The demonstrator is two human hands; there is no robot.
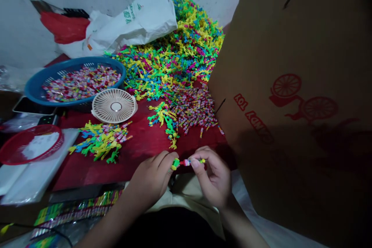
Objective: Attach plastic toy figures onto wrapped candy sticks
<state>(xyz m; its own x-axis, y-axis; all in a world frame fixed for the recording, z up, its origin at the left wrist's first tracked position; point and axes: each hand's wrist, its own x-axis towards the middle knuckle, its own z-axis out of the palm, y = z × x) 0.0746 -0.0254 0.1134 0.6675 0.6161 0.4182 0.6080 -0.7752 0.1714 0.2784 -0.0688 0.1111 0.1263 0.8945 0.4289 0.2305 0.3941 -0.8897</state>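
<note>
Close in front of my body, my left hand (155, 172) pinches a small green and yellow plastic toy figure (175, 164); its lower part is hidden by the fingers. My right hand (213, 174) grips a thin candy tube (187, 162) with a pink and white label and a red end. That red end points at the toy figure and lies against or very near it; I cannot tell if they are joined. Beyond my hands lie a small group of toy figures (164, 118) and a heap of candy tubes (196, 106) on the red tabletop (145, 135).
A big cardboard box (290, 46) walls off the right side. At the back rises a large heap of coloured toy figures (188, 35) beside a white sack (145, 19). Leftward are a blue basket (29, 85) of tubes, a white fan grille (114, 105), a mixed pile (101, 139) and a red basket (11, 157).
</note>
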